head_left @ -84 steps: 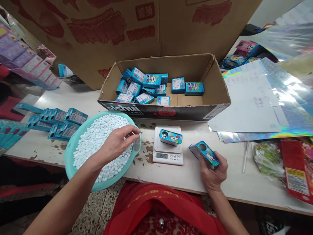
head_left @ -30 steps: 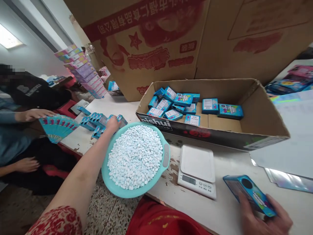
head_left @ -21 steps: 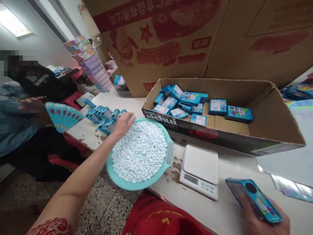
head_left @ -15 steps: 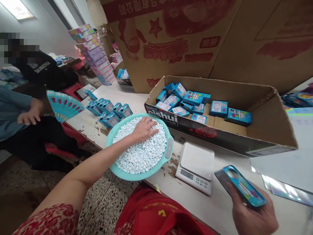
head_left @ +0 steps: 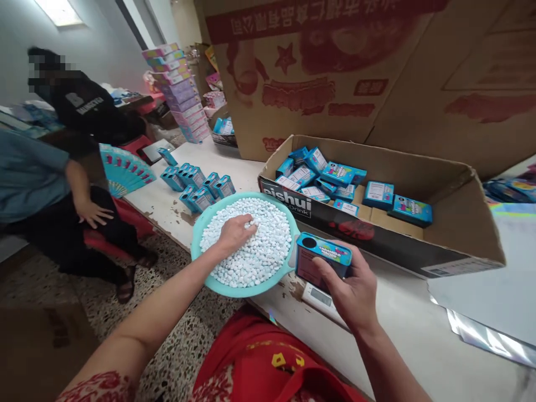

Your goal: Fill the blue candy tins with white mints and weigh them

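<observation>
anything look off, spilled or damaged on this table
Yes: the white table has worn brown patches beside the turquoise bowl and scale, so its surface looks damaged. The bowl's near rim also overhangs the table's edge. I can make out no spilled white pieces.

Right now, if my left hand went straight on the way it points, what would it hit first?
Your left hand would first meet more of the white candies, then probably the rim of the teal bowl, though depth is hard to judge.
</observation>
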Available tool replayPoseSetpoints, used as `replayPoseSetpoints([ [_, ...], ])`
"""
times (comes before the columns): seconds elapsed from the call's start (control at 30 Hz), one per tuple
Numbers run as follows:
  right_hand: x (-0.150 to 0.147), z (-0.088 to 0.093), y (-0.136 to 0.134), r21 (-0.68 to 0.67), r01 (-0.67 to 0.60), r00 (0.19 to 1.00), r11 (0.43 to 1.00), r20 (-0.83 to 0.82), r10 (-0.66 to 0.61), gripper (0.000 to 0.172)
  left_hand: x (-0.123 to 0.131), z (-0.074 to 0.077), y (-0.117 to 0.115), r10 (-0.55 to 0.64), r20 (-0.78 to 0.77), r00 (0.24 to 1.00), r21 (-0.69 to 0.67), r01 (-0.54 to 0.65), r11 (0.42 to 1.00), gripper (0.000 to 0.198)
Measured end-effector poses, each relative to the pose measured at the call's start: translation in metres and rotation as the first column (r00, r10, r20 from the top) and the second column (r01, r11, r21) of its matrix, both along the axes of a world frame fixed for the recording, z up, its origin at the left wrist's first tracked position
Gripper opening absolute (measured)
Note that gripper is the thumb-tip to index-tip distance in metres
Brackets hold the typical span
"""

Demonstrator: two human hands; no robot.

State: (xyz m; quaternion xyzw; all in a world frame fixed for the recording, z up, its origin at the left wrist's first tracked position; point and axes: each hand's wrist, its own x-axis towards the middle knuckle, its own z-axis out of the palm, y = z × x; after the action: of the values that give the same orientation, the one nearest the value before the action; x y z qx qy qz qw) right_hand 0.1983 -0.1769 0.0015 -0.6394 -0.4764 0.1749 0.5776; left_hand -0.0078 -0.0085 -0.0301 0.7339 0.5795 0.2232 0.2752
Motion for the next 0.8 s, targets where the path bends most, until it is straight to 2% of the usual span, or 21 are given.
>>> replayPoseSetpoints([
  [0.03,-0.005,0.003,0.008,-0.002,-0.046,0.999,0.999,0.005,0.046,0.036,-0.001,0.001,-0.001,0.105,0.17,0.98,-0.076,-0.093,0.993,0.015],
  [0.07,-0.011,0.005,0.016,-0.007,-0.09,0.996,0.996,0.015,0.09,0.036,-0.002,0.002,-0.002,0.203,0.311,0.928,-0.164,-0.158,0.974,0.018],
  [0.1,-0.016,0.006,0.023,-0.013,-0.131,0.991,0.991,0.029,0.131,0.036,-0.003,0.005,-0.003,0.284,0.408,0.868,-0.242,-0.197,0.95,0.022],
  [0.17,-0.026,0.007,0.034,-0.03,-0.193,0.978,0.981,0.07,0.195,0.036,-0.003,0.012,-0.005,0.358,0.494,0.792,-0.336,-0.207,0.919,0.029],
  [0.23,-0.034,0.006,0.043,-0.059,-0.241,0.96,0.969,0.13,0.247,0.036,-0.002,0.024,-0.006,0.4,0.605,0.689,-0.43,-0.14,0.892,0.034],
  [0.33,-0.044,0.006,0.052,-0.107,-0.301,0.913,0.948,0.255,0.319,0.032,0.004,0.047,-0.009,0.469,0.799,0.376,-0.53,0.074,0.844,0.037],
  [0.37,-0.047,0.006,0.055,-0.122,-0.309,0.893,0.943,0.304,0.332,0.031,0.007,0.054,-0.01,0.474,0.833,0.286,-0.523,0.128,0.842,0.037],
  [0.4,-0.05,0.007,0.057,-0.136,-0.31,0.873,0.941,0.35,0.339,0.03,0.01,0.06,-0.011,0.464,0.855,0.232,-0.503,0.152,0.851,0.036],
  [0.5,-0.058,0.011,0.064,-0.171,-0.293,0.832,0.941,0.439,0.339,0.026,0.02,0.07,-0.014,0.441,0.882,0.164,-0.462,0.13,0.877,0.035],
  [0.67,-0.066,0.017,0.072,-0.17,-0.274,0.815,0.947,0.481,0.323,0.025,0.028,0.073,-0.013,0.434,0.896,0.09,-0.441,0.083,0.894,0.034],
  [0.8,-0.066,0.018,0.076,-0.195,-0.28,0.791,0.94,0.508,0.341,0.027,0.029,0.078,-0.011,0.43,0.895,0.119,-0.438,0.052,0.897,0.037],
])
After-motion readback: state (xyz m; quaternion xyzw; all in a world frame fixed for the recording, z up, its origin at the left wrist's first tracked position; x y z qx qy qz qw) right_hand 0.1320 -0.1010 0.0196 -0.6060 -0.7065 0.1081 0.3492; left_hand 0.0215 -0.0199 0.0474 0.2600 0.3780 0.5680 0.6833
